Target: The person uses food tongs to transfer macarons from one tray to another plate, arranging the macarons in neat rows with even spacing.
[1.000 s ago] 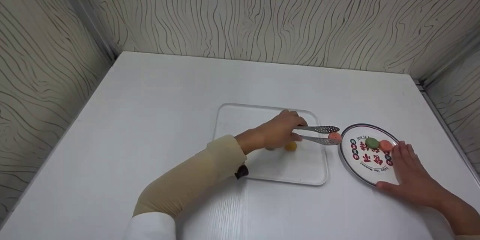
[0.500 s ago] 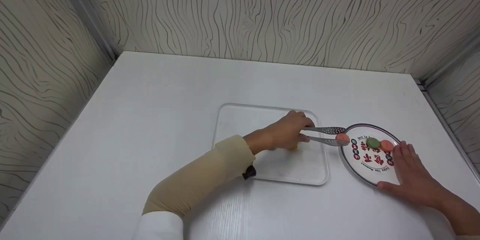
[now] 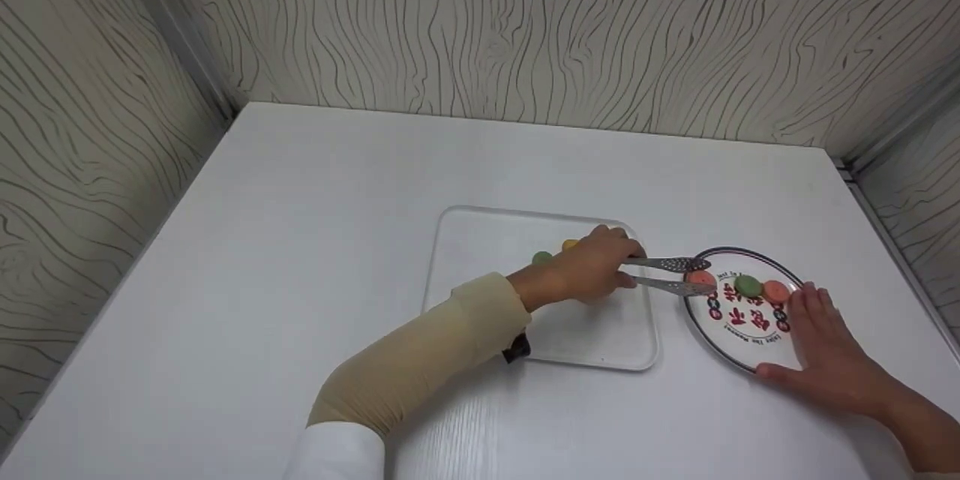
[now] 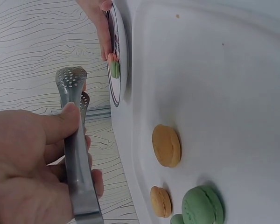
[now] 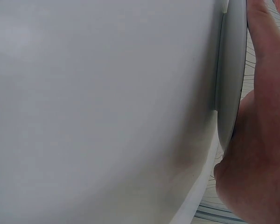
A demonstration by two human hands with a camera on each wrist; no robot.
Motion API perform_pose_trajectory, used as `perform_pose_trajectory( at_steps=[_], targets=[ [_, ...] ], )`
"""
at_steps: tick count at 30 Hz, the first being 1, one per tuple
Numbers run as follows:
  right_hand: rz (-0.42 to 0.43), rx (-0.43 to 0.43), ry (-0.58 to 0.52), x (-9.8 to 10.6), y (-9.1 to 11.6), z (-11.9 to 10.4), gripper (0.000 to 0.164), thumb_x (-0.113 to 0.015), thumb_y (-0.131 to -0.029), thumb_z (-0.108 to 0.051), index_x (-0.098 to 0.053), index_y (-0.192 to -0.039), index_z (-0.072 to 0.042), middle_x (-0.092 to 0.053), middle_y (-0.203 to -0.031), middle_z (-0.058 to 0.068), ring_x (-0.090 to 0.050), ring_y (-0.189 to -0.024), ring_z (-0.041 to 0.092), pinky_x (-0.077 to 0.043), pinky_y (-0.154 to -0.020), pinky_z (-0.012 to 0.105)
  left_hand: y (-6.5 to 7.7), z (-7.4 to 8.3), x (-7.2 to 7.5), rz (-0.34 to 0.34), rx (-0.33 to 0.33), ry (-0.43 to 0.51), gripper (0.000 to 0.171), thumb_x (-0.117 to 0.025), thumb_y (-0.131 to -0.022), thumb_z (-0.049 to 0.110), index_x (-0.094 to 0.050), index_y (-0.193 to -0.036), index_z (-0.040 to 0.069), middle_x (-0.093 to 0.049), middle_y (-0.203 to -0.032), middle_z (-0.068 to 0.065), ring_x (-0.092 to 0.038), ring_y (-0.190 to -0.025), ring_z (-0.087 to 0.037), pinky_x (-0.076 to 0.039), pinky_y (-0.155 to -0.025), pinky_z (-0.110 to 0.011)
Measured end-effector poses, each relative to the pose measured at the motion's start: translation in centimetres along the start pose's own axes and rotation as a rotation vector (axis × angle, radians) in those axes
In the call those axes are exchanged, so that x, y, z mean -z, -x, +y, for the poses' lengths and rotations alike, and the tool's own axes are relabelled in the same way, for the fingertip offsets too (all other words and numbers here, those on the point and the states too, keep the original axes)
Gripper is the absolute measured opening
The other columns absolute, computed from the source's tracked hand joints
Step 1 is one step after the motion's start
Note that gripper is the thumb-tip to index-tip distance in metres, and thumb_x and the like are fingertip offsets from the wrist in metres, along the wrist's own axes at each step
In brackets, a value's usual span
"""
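Note:
My left hand [image 3: 600, 262] holds metal tongs [image 3: 663, 263] with perforated tips, thumb pressed along one arm in the left wrist view. Between the tips is a pink macaron [image 3: 700, 280], now over the left rim of a round white plate [image 3: 739, 345] with red lettering. On that plate, a green macaron [image 3: 748, 286] and another pink macaron [image 3: 777, 292] lie side by side. My right hand [image 3: 832, 352] rests against the plate's right edge, fingers extended and thumb spread along the front rim. In the right wrist view, the hand lies at the plate's edge [image 5: 231, 84].
A shallow white tray [image 3: 480, 240] lies left of the plate, partly under my left arm. It bears yellow-orange macarons [image 4: 166, 145] and green macarons [image 4: 202, 206]. The white table [image 3: 300, 240] meets a wood-patterned wall [image 3: 495, 30] at the back.
My left hand has moved right with the tongs, carrying the pink macaron from beside the plate to over its left rim. The right hand has stayed nearly still.

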State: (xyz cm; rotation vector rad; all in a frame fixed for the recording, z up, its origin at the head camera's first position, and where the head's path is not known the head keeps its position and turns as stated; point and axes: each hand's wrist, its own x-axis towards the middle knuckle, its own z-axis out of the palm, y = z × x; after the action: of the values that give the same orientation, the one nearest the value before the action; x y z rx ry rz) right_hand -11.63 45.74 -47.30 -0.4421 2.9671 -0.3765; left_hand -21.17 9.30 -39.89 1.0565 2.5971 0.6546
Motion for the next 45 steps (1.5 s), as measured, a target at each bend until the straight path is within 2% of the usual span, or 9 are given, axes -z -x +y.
perform_pose_trajectory(
  at_steps=[9, 20, 28, 45],
  targets=[
    [-0.013, -0.015, -0.002, 0.0, 0.0, 0.0, 0.123, -0.074, -0.088, -0.048, 0.007, -0.152, 0.018, 0.01, -0.157, 0.044, 0.025, -0.148, 0.046, 0.025, -0.108, 0.022, -1.0, 0.7, -0.6, -0.011, 0.037, -0.013, 0.034, -0.066, -0.1, 0.026, -0.065, -0.133, 0.018, -0.062, -0.12, 0.007, -0.049, -0.107, -0.007, -0.041, -0.089, -0.017],
    [0.002, 0.013, -0.005, 0.0, -0.1, 0.4, 0.122, -0.075, -0.088, -0.046, 0.007, -0.152, 0.019, 0.01, -0.157, 0.045, 0.026, -0.147, 0.046, 0.025, -0.108, 0.023, -2.2, 1.8, -1.4, -0.027, 0.05, -0.069, 0.035, -0.067, -0.1, 0.027, -0.066, -0.134, 0.018, -0.063, -0.121, 0.006, -0.048, -0.103, -0.007, -0.041, -0.085, -0.017],
    [-0.002, 0.018, 0.0, 0.3, 0.0, -0.3, 0.12, -0.074, -0.089, -0.045, 0.006, -0.151, 0.02, 0.01, -0.156, 0.045, 0.026, -0.147, 0.046, 0.024, -0.11, 0.023, -2.9, 2.0, -1.9, -0.022, 0.076, -0.089, 0.035, -0.068, -0.099, 0.028, -0.066, -0.134, 0.02, -0.062, -0.119, 0.007, -0.048, -0.103, -0.007, -0.042, -0.084, -0.018],
    [0.003, 0.029, 0.01, 0.1, -0.1, -0.1, 0.121, -0.075, -0.089, -0.044, 0.006, -0.15, 0.021, 0.008, -0.156, 0.046, 0.025, -0.147, 0.047, 0.025, -0.11, 0.022, -4.9, 2.9, -2.8, -0.027, 0.175, -0.138, 0.036, -0.066, -0.101, 0.032, -0.063, -0.136, 0.026, -0.059, -0.122, 0.01, -0.048, -0.109, -0.005, -0.043, -0.094, -0.019]
  ],
)
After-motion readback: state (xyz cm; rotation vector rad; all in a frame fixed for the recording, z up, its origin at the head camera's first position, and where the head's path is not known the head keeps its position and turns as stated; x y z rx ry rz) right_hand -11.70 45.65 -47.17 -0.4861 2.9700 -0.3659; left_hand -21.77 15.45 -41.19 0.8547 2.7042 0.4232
